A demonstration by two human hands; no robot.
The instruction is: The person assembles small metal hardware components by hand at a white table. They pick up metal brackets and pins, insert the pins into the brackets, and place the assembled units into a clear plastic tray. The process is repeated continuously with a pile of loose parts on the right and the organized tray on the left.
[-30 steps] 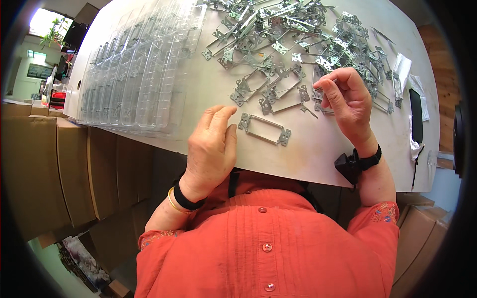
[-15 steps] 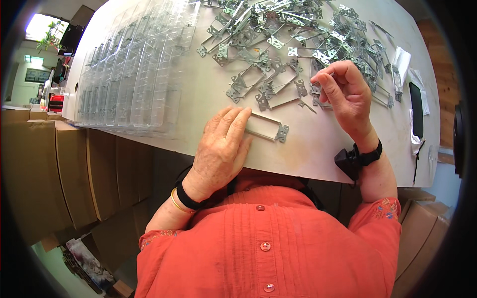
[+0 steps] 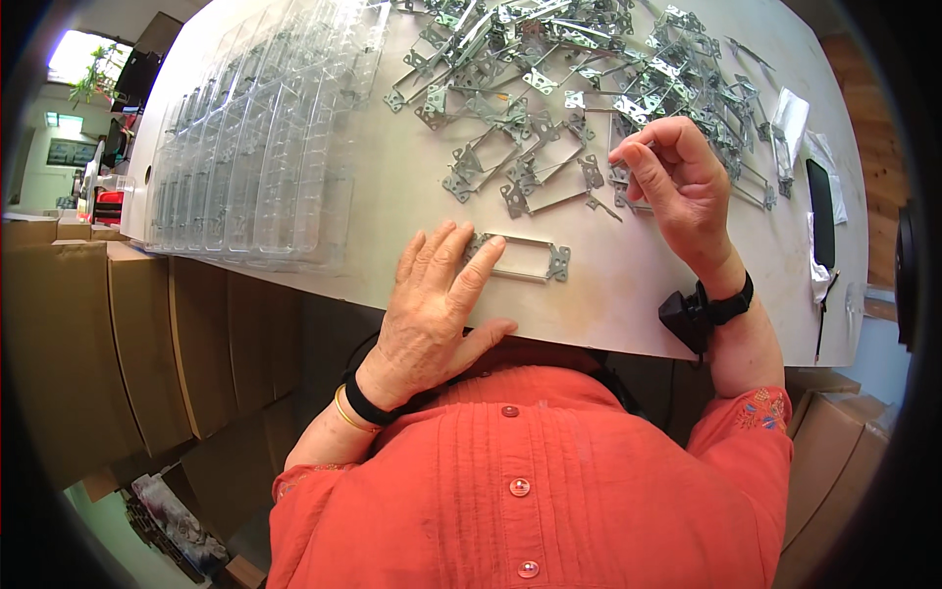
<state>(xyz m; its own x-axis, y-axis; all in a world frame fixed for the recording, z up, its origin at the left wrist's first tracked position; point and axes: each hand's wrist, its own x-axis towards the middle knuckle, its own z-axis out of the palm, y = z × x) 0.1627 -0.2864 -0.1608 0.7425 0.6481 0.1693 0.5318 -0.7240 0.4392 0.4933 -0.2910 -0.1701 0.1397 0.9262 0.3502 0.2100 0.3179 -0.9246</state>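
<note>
A rectangular metal bracket frame lies flat near the table's front edge, with thin bars joining its two end plates. Over its left end plate rests the index finger of my left hand, which is open with its fingers spread and the thumb out to the side. My right hand is raised on the right in front of the metal pile, thumb and fingers curled together in a pinch. Whatever is between those fingertips, if anything, cannot be made out. Several similar bracket frames lie just beyond the single one.
A heap of metal brackets covers the far middle of the table. Clear plastic trays with metal parts stand at the left. At the right lie a black phone-like slab and white wrappers. Cardboard boxes stand beside the table.
My left hand has spread its fingers and thumb and uncovered more of the bracket frame's left end. The right hand keeps its pinch almost in the same place.
</note>
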